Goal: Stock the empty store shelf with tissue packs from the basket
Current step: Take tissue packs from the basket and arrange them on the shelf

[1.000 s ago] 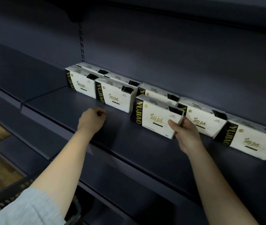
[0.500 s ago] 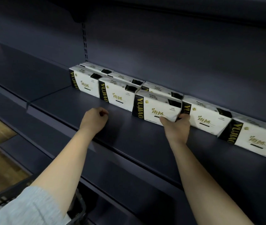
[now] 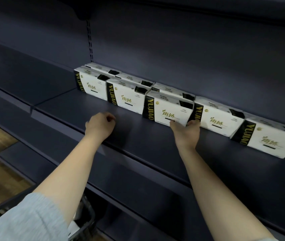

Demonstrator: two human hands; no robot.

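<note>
**Tissue packs: row partly built, most of shelf bare**

Tissue packs [image 3: 128, 96] sit in a line across mid-frame, at the back of the shelf [image 3: 89, 108]. Five white fronts visible left to right, with a second row behind the three leftmost; exact count behind is hard to tell.

Lower left: basket [image 3: 84, 221] rim shows under the sleeve; contents mostly hidden, cannot tell how many packs remain.

Left hand [image 3: 100, 126], centre-left, rests on the bare shelf with fingers curled in, holding nothing.

Right hand [image 3: 186, 130] is at the lower right corner of the third front pack [image 3: 168, 110], fingers curled round that corner.

Judgement: placement in hand, pack nearly seated. Front strip of the shelf and the far-left section unfilled, so plenty left.
</note>
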